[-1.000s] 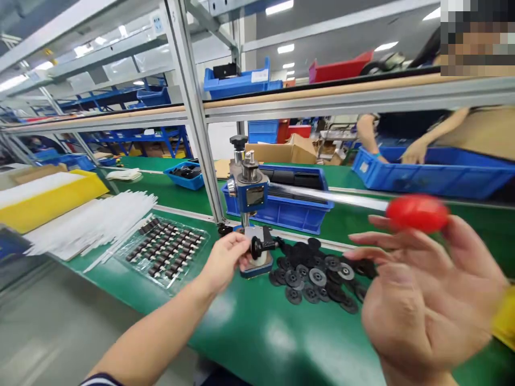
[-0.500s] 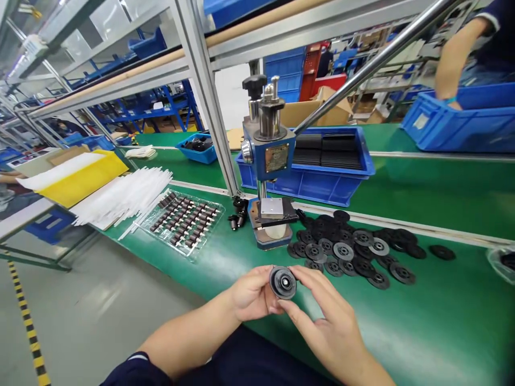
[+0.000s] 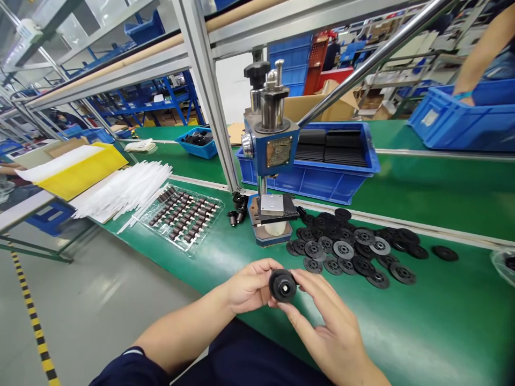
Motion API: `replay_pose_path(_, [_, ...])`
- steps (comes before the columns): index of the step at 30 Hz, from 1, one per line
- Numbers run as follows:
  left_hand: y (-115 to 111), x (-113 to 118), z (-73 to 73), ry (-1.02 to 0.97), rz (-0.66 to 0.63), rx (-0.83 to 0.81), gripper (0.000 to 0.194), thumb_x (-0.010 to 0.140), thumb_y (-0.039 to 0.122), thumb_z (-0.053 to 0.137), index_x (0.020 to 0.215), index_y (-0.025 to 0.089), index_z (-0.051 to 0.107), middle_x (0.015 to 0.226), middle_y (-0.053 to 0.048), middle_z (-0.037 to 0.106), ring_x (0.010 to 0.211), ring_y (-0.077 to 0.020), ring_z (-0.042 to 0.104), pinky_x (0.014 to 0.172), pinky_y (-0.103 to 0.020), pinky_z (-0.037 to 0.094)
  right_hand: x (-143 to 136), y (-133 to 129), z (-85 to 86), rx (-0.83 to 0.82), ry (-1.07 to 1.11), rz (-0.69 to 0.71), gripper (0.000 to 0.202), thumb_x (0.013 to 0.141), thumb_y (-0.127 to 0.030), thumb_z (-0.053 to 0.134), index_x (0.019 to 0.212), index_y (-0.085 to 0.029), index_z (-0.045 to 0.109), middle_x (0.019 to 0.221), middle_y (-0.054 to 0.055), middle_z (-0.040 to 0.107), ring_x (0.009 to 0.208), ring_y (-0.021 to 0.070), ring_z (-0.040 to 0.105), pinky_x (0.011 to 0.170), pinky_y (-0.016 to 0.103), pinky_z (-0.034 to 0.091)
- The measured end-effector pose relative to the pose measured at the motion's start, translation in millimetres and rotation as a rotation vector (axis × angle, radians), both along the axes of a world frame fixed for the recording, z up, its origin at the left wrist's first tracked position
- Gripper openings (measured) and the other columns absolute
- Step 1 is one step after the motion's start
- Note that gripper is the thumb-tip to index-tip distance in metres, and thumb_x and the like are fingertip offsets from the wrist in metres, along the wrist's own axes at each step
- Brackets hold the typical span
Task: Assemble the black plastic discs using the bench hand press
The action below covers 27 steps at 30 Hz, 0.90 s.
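Between my two hands, just in front of the bench edge, is a round black plastic part with a stepped hub and a pale centre. My left hand grips it from the left, with some fingers hidden behind it. On the other side, the thumb and fingertips of my right hand pinch its rim. Beyond my hands stands a blue hand press with a metal block on its base. Flat black discs lie heaped right of the press.
Left of the press, a clear tray holds rows of small dark cylindrical parts; a few black parts lie between. White strips are piled farther left. A blue crate stands behind the press. A co-worker's hand reaches into another crate.
The round part has tilted in my hands, so its face looks darker and its hub shows more. Both hands keep their hold. The co-worker's arm has shifted slightly.
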State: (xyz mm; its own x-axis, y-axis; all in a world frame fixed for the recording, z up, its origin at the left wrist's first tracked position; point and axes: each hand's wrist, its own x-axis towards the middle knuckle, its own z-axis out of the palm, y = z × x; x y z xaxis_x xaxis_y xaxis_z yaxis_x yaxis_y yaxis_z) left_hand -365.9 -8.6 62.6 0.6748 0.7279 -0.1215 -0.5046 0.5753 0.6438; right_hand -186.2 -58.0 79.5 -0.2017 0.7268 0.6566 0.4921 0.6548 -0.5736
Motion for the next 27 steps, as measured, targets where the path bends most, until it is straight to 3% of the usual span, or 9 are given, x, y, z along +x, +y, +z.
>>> replay_pose_path(13, [-0.1,-0.6,-0.3,0.014,0.002,0.018,0.026,0.079,0.034,0.073,0.096,0.016,0.062,0.076,-0.003,0.067,0.053,-0.01,0.059,0.049,-0.02,0.045,6.6,-5.2,2.3,-0.016,-0.023,0.017,0.047,0.086,-0.015,0.064,0.132,-0.012,0.05,0.123,0.015,0.058,0.115,0.0261,0.055,0.098,0.043,0.049])
replay_pose_path(27, [-2.4,-1.1,1.2,0.069,0.011,-0.02,0.028,0.077,0.034,0.076,0.095,0.015,0.064,0.078,-0.004,0.066,0.06,-0.0107,0.06,0.05,-0.019,0.047,6.0,-5.7,5.3,-0.005,0.011,0.012,0.041,0.085,-0.01,0.062,0.125,-0.015,0.056,0.119,0.013,0.061,0.11,0.0255,0.059,0.094,0.042,0.052])
